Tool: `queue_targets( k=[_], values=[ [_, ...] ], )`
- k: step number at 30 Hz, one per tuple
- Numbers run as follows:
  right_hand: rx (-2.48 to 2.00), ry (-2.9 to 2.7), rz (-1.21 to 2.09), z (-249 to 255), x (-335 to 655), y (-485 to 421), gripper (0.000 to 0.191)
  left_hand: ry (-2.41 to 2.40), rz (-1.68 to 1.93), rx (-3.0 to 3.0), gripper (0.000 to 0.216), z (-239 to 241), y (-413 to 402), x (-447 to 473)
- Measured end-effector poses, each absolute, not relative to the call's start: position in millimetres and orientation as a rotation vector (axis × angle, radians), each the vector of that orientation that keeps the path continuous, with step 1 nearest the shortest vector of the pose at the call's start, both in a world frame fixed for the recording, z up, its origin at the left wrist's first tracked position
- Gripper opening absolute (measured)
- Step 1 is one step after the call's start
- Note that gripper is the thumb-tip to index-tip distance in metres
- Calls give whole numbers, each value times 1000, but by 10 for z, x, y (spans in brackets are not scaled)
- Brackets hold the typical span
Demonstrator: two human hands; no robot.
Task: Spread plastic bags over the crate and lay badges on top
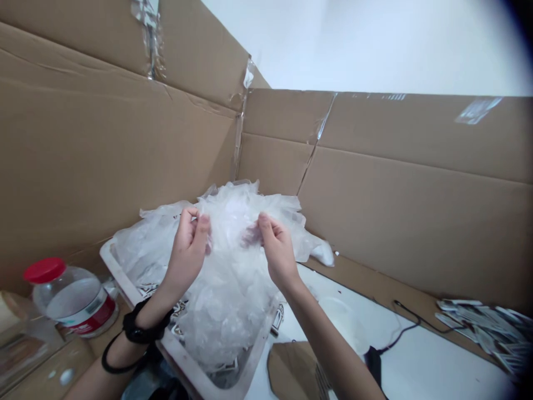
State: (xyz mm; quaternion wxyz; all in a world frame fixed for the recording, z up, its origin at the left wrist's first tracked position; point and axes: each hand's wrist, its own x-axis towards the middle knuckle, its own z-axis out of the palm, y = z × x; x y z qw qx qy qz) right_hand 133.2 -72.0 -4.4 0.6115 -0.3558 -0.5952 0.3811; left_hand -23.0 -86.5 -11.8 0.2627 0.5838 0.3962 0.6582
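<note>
My left hand (187,247) is closed, with thumb and fingers pinching a thin clear plastic bag (227,219). Opposite it, my right hand (278,250) pinches the same film, which spans the gap between both hands. Its outline blends into the heap of crumpled translucent bags (233,311) underneath. This heap fills a white plastic tray (120,276) and spills past its far end. Some small brown-and-white printed pieces (179,311) show beneath the bags inside the tray. A black band and a dark loop circle my left wrist.
Tall cardboard walls (387,205) enclose the table at left and back. A red-capped clear jar (81,297) stands left of the tray. On the white tabletop (441,361) at right are a black cord (402,344), brown cardboard (291,369) and a pile of flat strips (491,330).
</note>
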Motion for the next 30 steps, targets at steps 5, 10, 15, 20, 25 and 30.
queue_targets(
  k=[5, 10, 15, 20, 25, 30],
  values=[
    [-858, -1707, 734, 20, 1433, -826, 27, 1215, 1877, 1768, 26, -87, -857, -240],
    [-943, -1875, 664, 74, 1674, -776, 33, 1441, 2010, 2062, 35, 30, -815, -354],
    [-847, -1488, 620, 80, 1711, -641, 27, 1606, 2044, 2215, 39, 275, -780, -363],
    [-928, -1707, 233, 185, 1584, -739, 55, 1708, 1633, 2517, 39, 474, -732, -263],
    [-965, -1920, -281, 406, 1443, -1373, 30, 2028, 1192, 2362, 36, 413, -289, -415],
    [-508, -2517, -249, 356, 1134, -2082, 16, 1924, 1152, 2548, 42, 194, -279, -438]
  ],
)
